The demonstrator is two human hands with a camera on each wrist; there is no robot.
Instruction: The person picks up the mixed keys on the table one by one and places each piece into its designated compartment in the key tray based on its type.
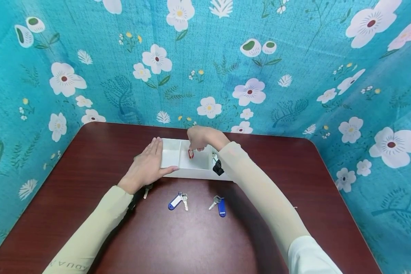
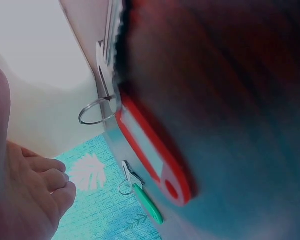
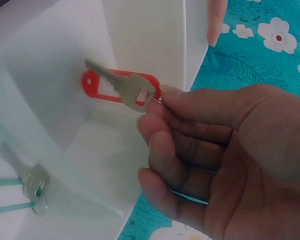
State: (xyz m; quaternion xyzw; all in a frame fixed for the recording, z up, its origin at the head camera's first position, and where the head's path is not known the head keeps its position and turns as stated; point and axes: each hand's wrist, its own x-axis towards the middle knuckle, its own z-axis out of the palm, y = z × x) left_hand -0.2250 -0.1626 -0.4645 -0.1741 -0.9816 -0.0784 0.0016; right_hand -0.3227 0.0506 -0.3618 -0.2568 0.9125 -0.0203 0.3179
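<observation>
My right hand (image 1: 202,137) is over the middle compartment of a white divided tray (image 1: 191,173). Its thumb and forefinger pinch the ring of a key (image 3: 132,89) with a red key tag (image 3: 91,85). Straight fingers of my left hand (image 1: 146,164) lie along the tray's left end, the thumb on its front edge. In a neighbouring compartment lies a key with a green tag (image 3: 10,181). The left wrist view shows another red key tag (image 2: 152,150) and a green key tag (image 2: 147,204), each with a key, outside the tray.
Two keys with blue tags, a left one (image 1: 174,201) and a right one (image 1: 222,207), lie on the dark red table (image 1: 198,243) in front of the tray. Beside my left wrist is another key (image 1: 146,193). A blue flowered cloth (image 1: 198,68) hangs behind the table.
</observation>
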